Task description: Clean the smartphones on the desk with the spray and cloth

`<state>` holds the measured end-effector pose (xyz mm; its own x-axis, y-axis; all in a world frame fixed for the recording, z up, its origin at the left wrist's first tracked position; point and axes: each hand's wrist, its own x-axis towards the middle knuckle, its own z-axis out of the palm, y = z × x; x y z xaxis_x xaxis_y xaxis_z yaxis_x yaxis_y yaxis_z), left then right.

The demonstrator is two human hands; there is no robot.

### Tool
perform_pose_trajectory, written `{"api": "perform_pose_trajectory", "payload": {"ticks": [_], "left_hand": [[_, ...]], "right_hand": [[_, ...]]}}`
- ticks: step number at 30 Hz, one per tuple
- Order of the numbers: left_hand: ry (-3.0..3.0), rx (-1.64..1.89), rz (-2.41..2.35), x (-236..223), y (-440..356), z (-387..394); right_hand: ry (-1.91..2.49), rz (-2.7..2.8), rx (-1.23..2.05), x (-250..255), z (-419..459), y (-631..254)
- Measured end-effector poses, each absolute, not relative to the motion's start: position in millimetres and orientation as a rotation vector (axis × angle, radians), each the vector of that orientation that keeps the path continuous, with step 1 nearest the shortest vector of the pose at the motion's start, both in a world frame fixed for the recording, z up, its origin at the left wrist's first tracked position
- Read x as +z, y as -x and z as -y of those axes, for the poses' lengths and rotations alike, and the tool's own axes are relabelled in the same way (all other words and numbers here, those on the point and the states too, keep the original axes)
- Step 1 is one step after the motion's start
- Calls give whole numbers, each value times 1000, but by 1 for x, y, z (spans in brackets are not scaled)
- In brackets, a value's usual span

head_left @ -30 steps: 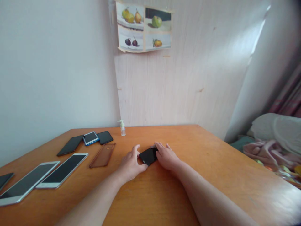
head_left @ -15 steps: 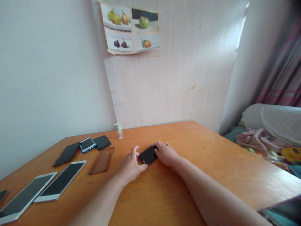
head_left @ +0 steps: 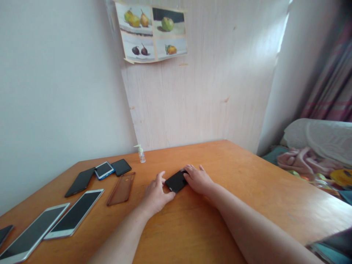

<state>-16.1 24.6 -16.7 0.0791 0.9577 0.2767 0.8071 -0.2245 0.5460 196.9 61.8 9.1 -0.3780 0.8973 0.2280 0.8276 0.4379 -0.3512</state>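
Note:
A black phone point(head_left: 176, 181) lies flat on the orange wooden table point(head_left: 247, 190), near its middle. My left hand point(head_left: 155, 193) grips the phone's near left end, thumb and fingers curled against its edge. My right hand point(head_left: 199, 179) rests on the phone's right end, fingers bent over its far edge. Both forearms reach in from the bottom of the view.
To the left lie a brown translucent phone case point(head_left: 121, 188), a black phone point(head_left: 80, 181), a blue-edged phone point(head_left: 104, 170), a small black phone point(head_left: 121, 167) and two large white-framed phones point(head_left: 73, 213). A small pump bottle point(head_left: 141, 153) stands by the wall. Bedding lies at the right.
The camera has turned a little to the right. Both hands stay on the black phone, almost unmoved.

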Motion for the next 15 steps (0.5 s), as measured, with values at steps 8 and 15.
{"api": "perform_pose_trajectory", "payload": {"ticks": [8,15], "left_hand": [[-2152,855,-1740,-16,19,-26],[-2160,837,-1740,-13,17,-25]], "right_hand": [[1032,2544,304,16,-19,-168],[1441,2388,301,15,-42,-189]]}}
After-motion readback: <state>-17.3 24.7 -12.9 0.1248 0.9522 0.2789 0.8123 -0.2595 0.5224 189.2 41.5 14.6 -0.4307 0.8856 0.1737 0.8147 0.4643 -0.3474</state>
